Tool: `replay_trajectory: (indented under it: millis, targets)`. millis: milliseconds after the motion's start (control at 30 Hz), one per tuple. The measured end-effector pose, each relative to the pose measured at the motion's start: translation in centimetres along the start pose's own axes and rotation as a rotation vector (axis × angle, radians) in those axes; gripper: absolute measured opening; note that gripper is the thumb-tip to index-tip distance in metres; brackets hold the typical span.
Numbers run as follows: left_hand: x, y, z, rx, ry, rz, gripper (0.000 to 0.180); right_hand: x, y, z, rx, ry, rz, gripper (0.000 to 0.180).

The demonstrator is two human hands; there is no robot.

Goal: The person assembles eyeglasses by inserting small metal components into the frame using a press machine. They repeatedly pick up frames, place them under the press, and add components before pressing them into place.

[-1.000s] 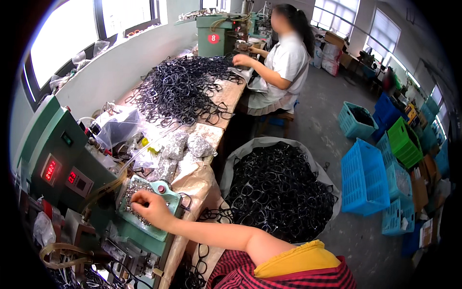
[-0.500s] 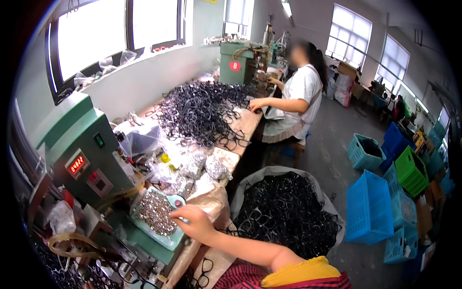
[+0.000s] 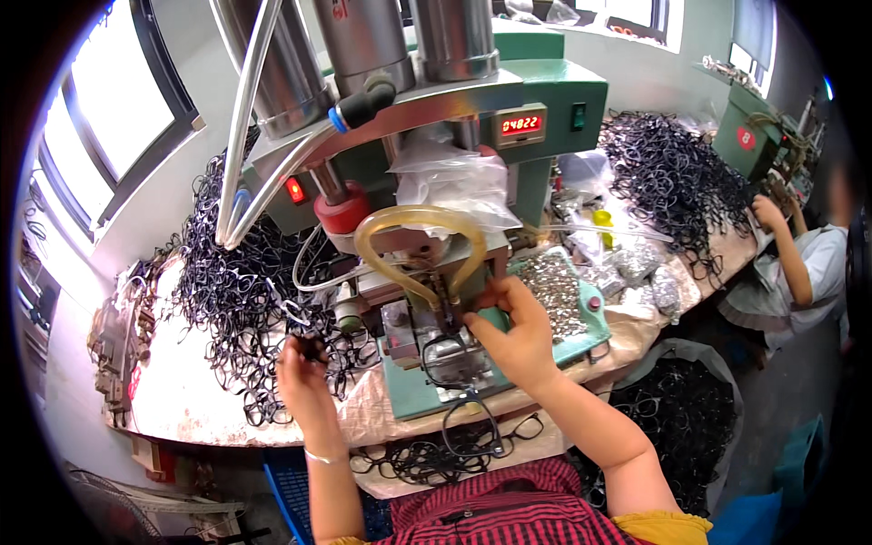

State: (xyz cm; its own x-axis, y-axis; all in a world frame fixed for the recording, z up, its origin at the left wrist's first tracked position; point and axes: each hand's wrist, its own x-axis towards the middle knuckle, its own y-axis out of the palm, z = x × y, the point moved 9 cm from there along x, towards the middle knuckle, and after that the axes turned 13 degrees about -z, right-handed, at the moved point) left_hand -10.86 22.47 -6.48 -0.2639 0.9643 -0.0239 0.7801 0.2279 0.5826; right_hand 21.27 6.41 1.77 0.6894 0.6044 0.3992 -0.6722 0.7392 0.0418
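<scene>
A black eyeglass frame (image 3: 471, 424) sits under the green press (image 3: 568, 86), one rim in the work area and the other hanging over the machine's front edge. My right hand (image 3: 520, 334) is at the press beside a curved yellowish hose (image 3: 421, 214), its thumb and forefinger in a pinch. Whatever is between those fingertips is too small to make out. To the left of the press, my left hand (image 3: 307, 386) is raised with its fingers closed around a small dark thing, blurred. A tray of small shiny metal parts (image 3: 550, 295) lies just beyond my right hand.
Black eyeglass frames pile up on the table's left (image 3: 232, 291) and far right (image 3: 668, 168). More frames (image 3: 427, 459) lie in front of me. A big sack of frames (image 3: 677, 422) stands on the floor at right. A co-worker (image 3: 808, 263) sits at the far right.
My view has turned left toward the press. My right hand has moved from the tray of metal parts to the press, and my left hand now shows.
</scene>
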Motion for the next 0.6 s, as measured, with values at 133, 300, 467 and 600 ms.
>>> replay_trajectory:
  millis: [133,300,467,600]
  targets:
    - [-2.6,-4.9,2.0,0.043,-0.050,-0.075,0.020,-1.5,0.7,-0.5,0.194,0.135,-0.043,0.039]
    - [-8.3,7.5,-8.7,-0.147,0.339,0.320,0.017,-1.1,0.7,-0.3,0.229,0.113,-0.050,0.046]
    - [-10.8,14.6,-11.3,0.204,0.699,0.519,0.020,-1.8,2.4,1.1,0.416,0.209,-0.038,0.050]
    - [-11.8,14.7,-11.5,0.147,0.686,0.582,0.019,-2.5,1.8,3.2,0.292,0.164,0.002,0.053]
